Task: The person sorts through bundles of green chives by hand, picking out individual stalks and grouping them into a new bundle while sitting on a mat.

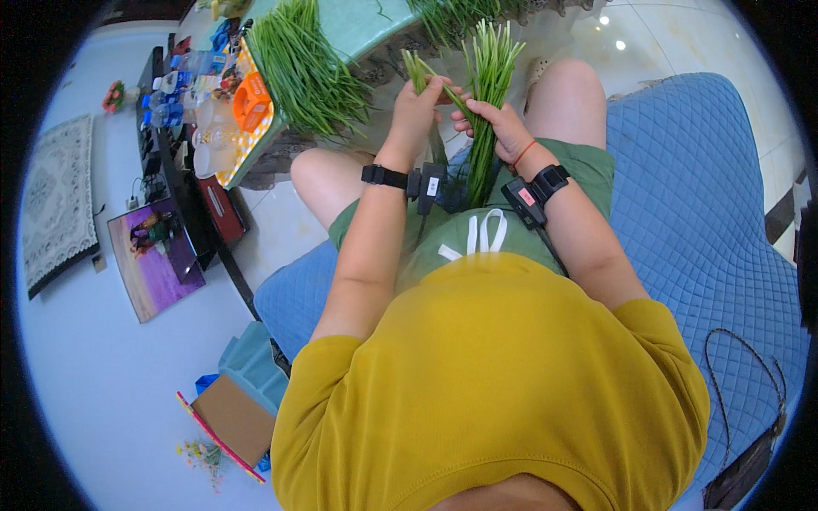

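My right hand (505, 128) is closed around a thick bunch of garlic chives (480, 153), pale cut ends up and leaves hanging towards my lap. To its left, my left hand (418, 105) grips a smaller bunch of chive stalks (415, 67) between thumb and fingers. One stalk slants across the gap between the two hands. Both hands are above my thighs, near the table's edge. On the green tabletop (364, 29) lies a large pile of garlic chives (303, 70), its leaves hanging over the edge. More chives (457, 19) lie farther right on the table.
Plastic bottles (198, 62), clear plastic cups (214, 156) and an orange box (251, 102) crowd a yellow checked cloth (259, 137) at the left. I sit on a blue quilted sofa cover (677, 172). A cable (722, 396) lies on it at right. Each wrist carries a strapped device.
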{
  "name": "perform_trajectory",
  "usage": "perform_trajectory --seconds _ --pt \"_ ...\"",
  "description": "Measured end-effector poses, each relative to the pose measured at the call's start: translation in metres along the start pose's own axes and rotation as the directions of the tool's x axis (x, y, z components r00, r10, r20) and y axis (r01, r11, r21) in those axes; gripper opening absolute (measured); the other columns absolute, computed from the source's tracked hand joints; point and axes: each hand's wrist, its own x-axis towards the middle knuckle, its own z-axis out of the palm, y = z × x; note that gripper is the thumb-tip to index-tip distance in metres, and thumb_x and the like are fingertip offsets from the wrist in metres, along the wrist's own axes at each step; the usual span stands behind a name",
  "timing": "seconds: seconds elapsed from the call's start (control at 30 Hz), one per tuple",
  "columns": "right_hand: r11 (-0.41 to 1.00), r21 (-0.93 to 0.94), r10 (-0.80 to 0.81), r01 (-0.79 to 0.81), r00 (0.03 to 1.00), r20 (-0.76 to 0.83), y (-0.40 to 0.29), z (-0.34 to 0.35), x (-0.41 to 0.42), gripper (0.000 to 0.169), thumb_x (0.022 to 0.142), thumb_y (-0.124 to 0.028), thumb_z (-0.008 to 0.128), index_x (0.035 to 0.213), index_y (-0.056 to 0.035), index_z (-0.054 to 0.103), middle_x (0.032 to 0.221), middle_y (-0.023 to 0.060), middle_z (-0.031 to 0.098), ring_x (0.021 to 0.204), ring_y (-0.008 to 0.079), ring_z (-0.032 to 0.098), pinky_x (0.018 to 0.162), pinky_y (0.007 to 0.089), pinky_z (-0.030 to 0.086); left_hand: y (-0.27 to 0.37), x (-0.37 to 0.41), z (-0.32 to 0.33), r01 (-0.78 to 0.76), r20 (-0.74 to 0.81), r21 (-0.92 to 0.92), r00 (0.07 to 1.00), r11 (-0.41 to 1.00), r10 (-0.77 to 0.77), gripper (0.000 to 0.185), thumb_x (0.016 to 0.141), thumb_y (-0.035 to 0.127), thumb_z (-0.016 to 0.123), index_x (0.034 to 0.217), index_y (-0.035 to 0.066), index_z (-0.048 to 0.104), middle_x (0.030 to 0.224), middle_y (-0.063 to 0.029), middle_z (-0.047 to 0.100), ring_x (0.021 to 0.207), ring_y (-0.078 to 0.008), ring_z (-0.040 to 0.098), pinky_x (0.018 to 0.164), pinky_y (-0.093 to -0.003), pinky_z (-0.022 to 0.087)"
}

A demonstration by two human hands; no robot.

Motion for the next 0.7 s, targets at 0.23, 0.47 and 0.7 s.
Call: perform_trajectory --seconds 0.23,0.47,0.7 --pt "0.999 -0.009 -0.039 0.039 0.999 -0.012 0.006 -0.001 0.005 0.031 0.086 -0.021 0.062 0.109 -0.0019 0.056 0.092 0.0114 0.066 0.081 0.0183 0.064 0.07 0.0276 0.049 0.009 0.004 -0.021 -0.12 -0.193 -0.058 0.975 0.991 0.106 0.023 0.096 0.025 0.046 0.099 0.004 0.055 0.086 -0.011 0.066 0.07 -0.0136 0.055 0.062 -0.0265 0.043" --pt "0.998 0.022 0.056 -0.057 0.997 0.062 0.004 -0.003 0.003 0.025 0.087 -0.022 0.06 0.104 -0.0034 0.057 0.08 0.0051 0.062 0.072 0.0141 0.061 0.067 0.0262 0.049 0.02 0.009 -0.058 -0.153 -0.283 -0.251 0.956 0.956 0.078 0.027 0.095 0.03 0.05 0.089 0.003 0.05 0.064 -0.003 0.05 0.059 -0.015 0.051 0.053 -0.0276 0.042" --pt "0.991 -0.105 0.105 -0.085 0.972 0.208 0.005 -0.005 0.005 0.029 0.085 -0.023 0.061 0.105 -0.0014 0.059 0.074 0.0031 0.058 0.062 0.0117 0.053 0.06 0.0244 0.044 0.018 -0.002 -0.017 0.053 -0.155 0.054 0.987 0.997 -0.044 0.028 0.083 0.031 0.069 0.087 0.009 0.052 0.061 0.0054 0.042 0.048 -0.0059 0.037 0.043 -0.0221 0.027"
